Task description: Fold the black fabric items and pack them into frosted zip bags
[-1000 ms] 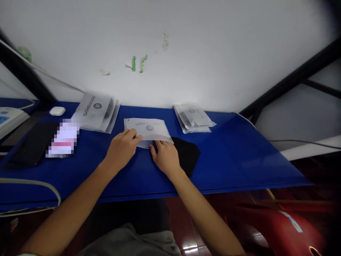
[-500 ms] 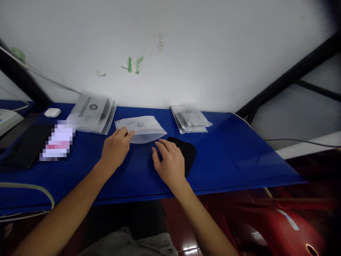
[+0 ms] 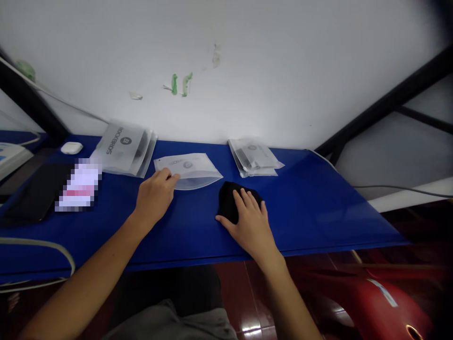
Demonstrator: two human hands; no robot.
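A frosted zip bag with a printed logo lies on the blue table, its near edge bowed apart. My left hand pinches that bag at its near left edge. To the right, a folded black cloth item rests on the table; its exact kind cannot be made out. My right hand lies over the cloth item with fingers stretched and thumb spread, touching its top and covering its right part.
A stack of frosted bags stands at the back left, another pile of packed bags at the back right. Left are a white earphone case and a black phone-like slab. A red stool is below right.
My right hand has moved right, from the cloth item's left side onto its top, with fingers spreading out. My left hand keeps its pinch on the bag.
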